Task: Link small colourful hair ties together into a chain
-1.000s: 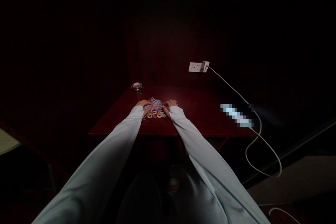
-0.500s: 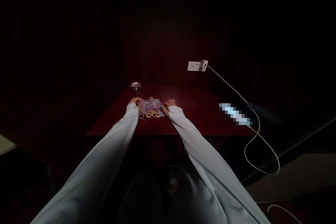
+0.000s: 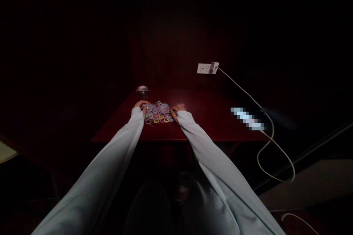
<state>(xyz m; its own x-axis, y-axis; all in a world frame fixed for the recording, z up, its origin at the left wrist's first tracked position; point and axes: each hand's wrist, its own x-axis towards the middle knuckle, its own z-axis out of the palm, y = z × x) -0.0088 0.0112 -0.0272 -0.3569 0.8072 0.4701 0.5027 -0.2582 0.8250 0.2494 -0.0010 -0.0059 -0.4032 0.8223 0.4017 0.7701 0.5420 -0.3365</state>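
A heap of small coloured elastic bands (image 3: 158, 113), purple, yellow, pink and blue, lies on a dark red table (image 3: 209, 125). My left hand (image 3: 141, 105) rests at the heap's left edge with its fingers curled against the bands. At the right edge my right hand (image 3: 177, 109) touches the bands, fingers bent. Both arms wear pale long sleeves. The room is very dark, and the hands are small and far off, so I cannot make out whether either holds a band.
A small clear dish (image 3: 142, 89) stands at the table's back left corner. A lit phone (image 3: 248, 118) lies at the right, its white cable (image 3: 264, 143) looping off the edge from a charger in a wall socket (image 3: 207, 68).
My left hand has moved from the near middle of the heap out to its left edge. The right hand has barely shifted.
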